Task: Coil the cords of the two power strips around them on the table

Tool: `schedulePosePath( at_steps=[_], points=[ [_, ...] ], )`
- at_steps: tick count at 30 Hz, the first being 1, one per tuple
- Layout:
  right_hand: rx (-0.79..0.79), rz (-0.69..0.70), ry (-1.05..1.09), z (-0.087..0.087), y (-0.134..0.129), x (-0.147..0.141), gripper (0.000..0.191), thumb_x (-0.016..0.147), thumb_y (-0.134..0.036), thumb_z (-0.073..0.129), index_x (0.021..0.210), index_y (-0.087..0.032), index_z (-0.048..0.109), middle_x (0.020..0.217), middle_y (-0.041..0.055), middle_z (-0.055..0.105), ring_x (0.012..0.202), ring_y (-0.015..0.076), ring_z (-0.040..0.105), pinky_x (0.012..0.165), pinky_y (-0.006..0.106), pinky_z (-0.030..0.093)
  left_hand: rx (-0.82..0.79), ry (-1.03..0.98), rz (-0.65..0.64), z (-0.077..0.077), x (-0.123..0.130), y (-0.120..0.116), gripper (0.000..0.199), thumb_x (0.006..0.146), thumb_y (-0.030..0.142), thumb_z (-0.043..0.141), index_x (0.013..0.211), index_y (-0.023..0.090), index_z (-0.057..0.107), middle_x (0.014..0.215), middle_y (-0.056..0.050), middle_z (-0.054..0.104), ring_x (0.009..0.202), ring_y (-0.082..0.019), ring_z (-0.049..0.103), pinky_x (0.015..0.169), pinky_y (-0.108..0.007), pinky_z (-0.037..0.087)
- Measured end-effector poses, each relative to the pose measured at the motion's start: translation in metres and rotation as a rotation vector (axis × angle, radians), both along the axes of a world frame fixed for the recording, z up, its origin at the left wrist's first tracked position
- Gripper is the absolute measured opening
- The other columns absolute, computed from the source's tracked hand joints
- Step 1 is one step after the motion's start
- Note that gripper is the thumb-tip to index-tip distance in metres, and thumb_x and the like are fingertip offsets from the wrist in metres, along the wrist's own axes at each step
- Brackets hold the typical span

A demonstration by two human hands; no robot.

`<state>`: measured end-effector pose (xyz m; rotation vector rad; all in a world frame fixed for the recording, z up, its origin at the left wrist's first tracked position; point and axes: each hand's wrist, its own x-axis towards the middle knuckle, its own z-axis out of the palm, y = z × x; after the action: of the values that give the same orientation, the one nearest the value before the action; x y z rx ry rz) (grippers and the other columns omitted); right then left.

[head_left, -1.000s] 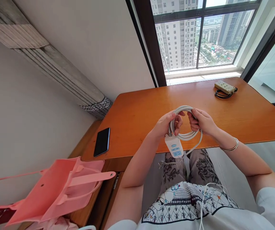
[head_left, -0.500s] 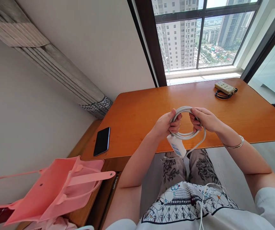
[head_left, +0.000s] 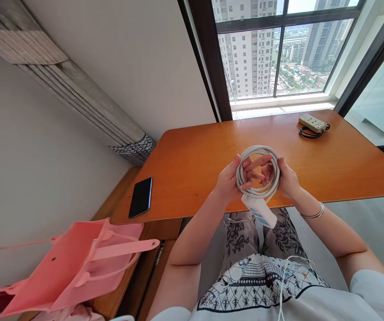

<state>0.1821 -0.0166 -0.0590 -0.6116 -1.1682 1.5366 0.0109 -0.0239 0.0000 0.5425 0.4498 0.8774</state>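
A white cable is wound into a round coil, held upright above the near edge of the table. My left hand grips the coil's left side, thumb on the near face and fingers reaching through the ring. On the right side, my right hand holds the same coil, its fingers partly hidden behind the loops. Below the coil hangs a white power strip with bluish markings, tilted down to the right over my lap.
A black phone lies on the wooden table at the left. A beige power strip with black cord sits at the far right corner. An open pink bag stands at lower left. A window is behind the table.
My right hand has brought the loose length of cable into the coil, which now has more loops. My fingers have moved inside the ring, and the white power strip has swung to the right.
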Motion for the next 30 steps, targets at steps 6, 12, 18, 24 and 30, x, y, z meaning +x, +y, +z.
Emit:
schedulePosePath(
  at_steps=[6,12,18,24,30],
  points=[
    [-0.004,-0.163,-0.066,-0.014,-0.005,-0.007,0.064,0.083,-0.076,0.053,0.117,-0.022,0.058,0.096,0.0051,0.063,0.067,0.0148,0.059,0.058,0.028,0.052,0.2,0.071,0.095,-0.005,-0.001,0.002,0.044,0.099,0.053,0.043,0.071,0.018,0.041,0.119,-0.013,0.072,0.048,-0.006,0.053,0.032,-0.016,0.017],
    [0.172,-0.313,-0.423,-0.048,-0.014,-0.012,0.065,0.093,-0.047,0.054,0.15,-0.027,0.03,0.111,0.005,0.058,0.057,0.0091,0.046,0.056,0.026,0.047,0.429,0.229,0.376,0.008,-0.013,0.007,0.048,0.094,0.065,0.041,0.074,0.021,0.046,0.117,-0.009,0.071,0.057,-0.009,0.049,0.034,-0.018,0.016],
    [0.28,-0.375,-0.627,-0.075,-0.023,-0.019,0.051,0.096,-0.041,0.045,0.145,-0.028,0.037,0.099,0.0056,0.059,0.067,0.0166,0.052,0.067,0.033,0.05,0.54,0.136,0.398,0.012,-0.019,0.009,0.049,0.093,0.07,0.039,0.089,0.026,0.06,0.122,-0.006,0.07,0.067,-0.012,0.059,0.037,-0.021,0.023],
    [0.423,-0.065,-0.854,-0.089,-0.053,-0.036,0.057,0.095,-0.025,0.041,0.15,-0.015,0.033,0.102,0.0137,0.062,0.075,0.0214,0.058,0.076,0.04,0.052,0.588,0.098,0.475,0.009,-0.018,0.017,0.056,0.091,0.076,0.034,0.094,0.027,0.061,0.133,-0.006,0.065,0.094,-0.02,0.069,0.043,-0.022,0.034],
    [0.411,0.088,-0.994,-0.057,-0.062,-0.035,0.072,0.092,-0.02,0.046,0.158,-0.014,0.017,0.099,0.0132,0.066,0.076,0.021,0.06,0.074,0.036,0.051,0.647,0.141,0.619,0.003,-0.002,0.025,0.05,0.089,0.072,0.045,0.086,0.024,0.057,0.14,-0.004,0.06,0.116,-0.026,0.066,0.044,-0.019,0.036]
  ],
)
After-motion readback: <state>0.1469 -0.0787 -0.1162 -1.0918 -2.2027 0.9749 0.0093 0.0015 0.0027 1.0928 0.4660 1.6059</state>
